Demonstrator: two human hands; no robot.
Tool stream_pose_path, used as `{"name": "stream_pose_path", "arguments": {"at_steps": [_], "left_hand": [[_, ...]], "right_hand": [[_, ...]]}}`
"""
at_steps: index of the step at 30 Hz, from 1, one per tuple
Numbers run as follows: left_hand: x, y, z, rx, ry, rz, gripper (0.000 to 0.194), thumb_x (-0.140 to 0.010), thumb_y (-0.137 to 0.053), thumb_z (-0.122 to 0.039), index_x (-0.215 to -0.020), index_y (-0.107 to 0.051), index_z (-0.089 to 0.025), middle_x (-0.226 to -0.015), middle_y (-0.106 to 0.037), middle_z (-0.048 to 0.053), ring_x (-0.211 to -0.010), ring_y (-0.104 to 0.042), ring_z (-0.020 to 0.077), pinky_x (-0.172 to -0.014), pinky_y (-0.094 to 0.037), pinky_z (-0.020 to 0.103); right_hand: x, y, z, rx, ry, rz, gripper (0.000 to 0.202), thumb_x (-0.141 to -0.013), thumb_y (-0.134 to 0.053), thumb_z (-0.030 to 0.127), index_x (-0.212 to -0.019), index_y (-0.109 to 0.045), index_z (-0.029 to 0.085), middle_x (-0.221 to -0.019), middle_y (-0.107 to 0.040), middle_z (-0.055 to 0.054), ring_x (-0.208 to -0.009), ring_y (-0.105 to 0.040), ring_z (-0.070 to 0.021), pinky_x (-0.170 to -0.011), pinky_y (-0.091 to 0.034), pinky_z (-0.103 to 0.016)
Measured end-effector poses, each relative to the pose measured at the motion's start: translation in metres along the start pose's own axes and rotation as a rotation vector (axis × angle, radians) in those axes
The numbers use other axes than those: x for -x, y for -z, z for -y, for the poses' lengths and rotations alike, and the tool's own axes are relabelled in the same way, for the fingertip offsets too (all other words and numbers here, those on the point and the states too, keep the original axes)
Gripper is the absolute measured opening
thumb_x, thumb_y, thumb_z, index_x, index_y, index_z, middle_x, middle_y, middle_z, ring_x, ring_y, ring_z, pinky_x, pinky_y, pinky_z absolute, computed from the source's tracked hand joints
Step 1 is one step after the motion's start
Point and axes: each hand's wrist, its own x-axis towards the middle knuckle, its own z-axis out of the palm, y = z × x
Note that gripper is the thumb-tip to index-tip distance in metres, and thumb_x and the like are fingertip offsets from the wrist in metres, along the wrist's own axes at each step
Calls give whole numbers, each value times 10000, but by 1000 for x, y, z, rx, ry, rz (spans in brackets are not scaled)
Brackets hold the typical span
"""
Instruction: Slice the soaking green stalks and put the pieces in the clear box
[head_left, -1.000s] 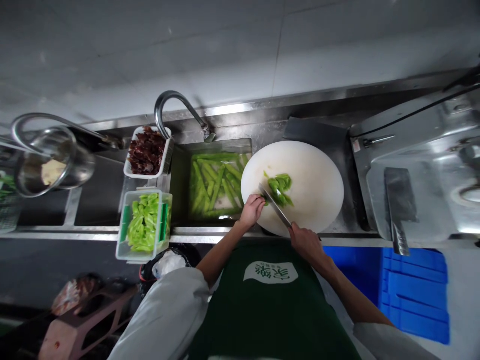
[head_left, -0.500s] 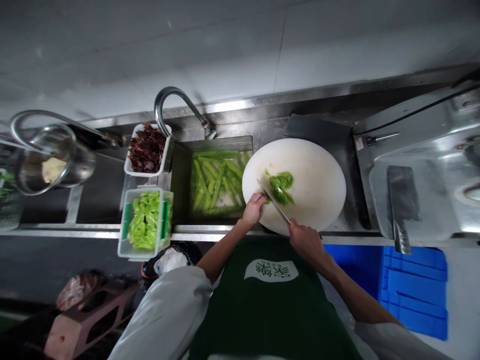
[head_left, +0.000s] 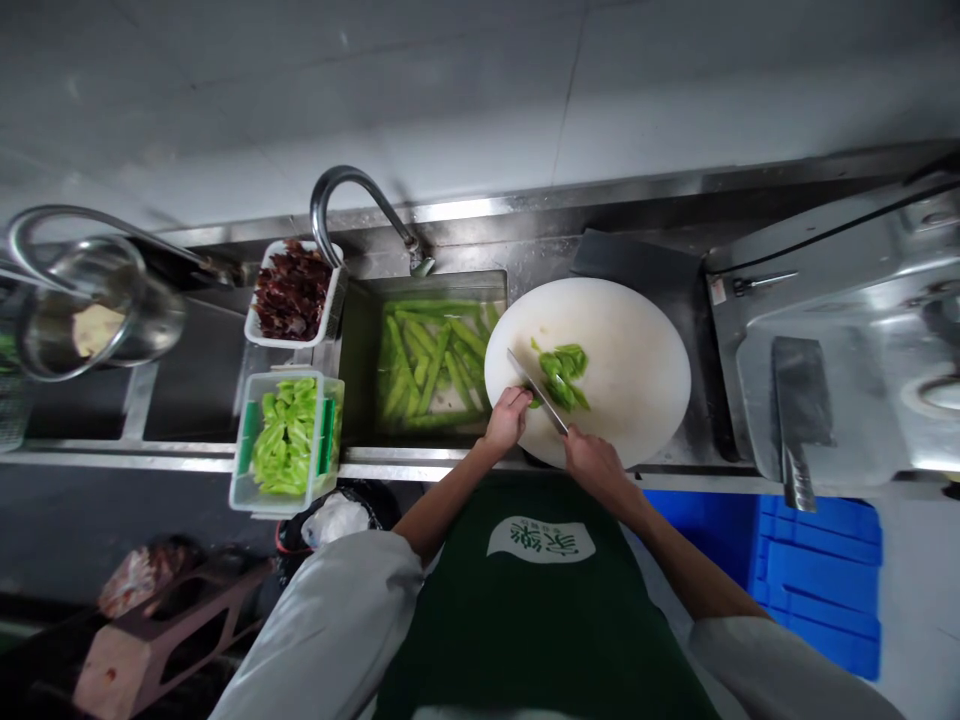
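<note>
On the round white cutting board [head_left: 637, 370] lies a small heap of sliced green vegetable [head_left: 562, 375]. My right hand [head_left: 592, 460] grips the handle of a knife [head_left: 538, 392], whose blade slants up and to the left across the board. Just left of the blade, my left hand [head_left: 510, 415] has its fingers bent around a green piece [head_left: 534, 403] at the board's left edge, mostly hidden by the fingers. The blade is close beside those fingertips.
Long green stalks [head_left: 431, 360] lie in a water-filled sink at centre. Left are a tub of cut green pieces [head_left: 285, 435], a dark red leafy basket [head_left: 292, 290] and a faucet [head_left: 352, 175]. A cleaver [head_left: 802, 400] lies at right, above a blue crate [head_left: 817, 580].
My right hand and the knife have shifted slightly left and up. My left hand stays at nearly the same place on the board.
</note>
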Motion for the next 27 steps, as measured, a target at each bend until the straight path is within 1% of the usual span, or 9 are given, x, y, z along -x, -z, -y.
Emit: {"name": "stream_pose_path", "arguments": {"at_steps": [4, 10, 15, 20, 24, 27], "left_hand": [[2, 0, 2, -7, 16, 16, 281, -1004, -365, -235, -1034, -635, -162, -952, -599, 83, -922, -549, 193, -839, -521, 357], [3, -1, 4, 8, -6, -5, 284, -1008, -362, -240, -1044, -630, -155, -980, -608, 90, -951, -556, 193, -861, -528, 364], [5, -4, 6, 29, 16, -13, 296, -1012, -357, -268, -1028, -633, -163, -976, -614, 93, -939, -568, 196, -866, -530, 383], [9, -6, 11, 60, 1, -42, 283, -1010, -371, -282, -1037, -627, -163, -1004, -616, 105, -968, -570, 197, -886, -530, 389], [10, -7, 13, 61, -5, -39, 289, -1009, -362, -274, -1052, -627, -167, -991, -617, 103, -962, -570, 197, -881, -531, 396], [10, -6, 13, 56, -32, -39, 285, -1007, -360, -259, -1058, -625, -166, -991, -619, 102, -961, -568, 193, -879, -530, 389]], "right_hand": [[1, 1, 1, 38, 8, -5, 361, -992, -267, 249, -1135, -576, 128, -895, -720, -146, -867, -697, -248, -745, -452, -305], [-3, 3, 6, 29, 4, 29, 349, -995, -269, 226, -1137, -571, 122, -958, -721, -150, -922, -695, -240, -753, -441, -290], [1, 7, 8, 32, -4, 5, 363, -991, -273, 233, -1146, -579, 115, -911, -723, -156, -882, -700, -242, -753, -449, -298], [-7, 5, 11, 27, 5, 21, 361, -992, -273, 229, -1139, -587, 126, -944, -725, -149, -907, -699, -233, -756, -452, -282], [-3, 4, 10, 50, 11, -28, 370, -997, -259, 245, -1134, -582, 129, -893, -725, -145, -871, -703, -244, -744, -454, -298], [-5, 2, 12, 45, 1, -17, 373, -994, -255, 238, -1143, -579, 130, -906, -726, -145, -875, -703, -244, -754, -458, -301]]}}
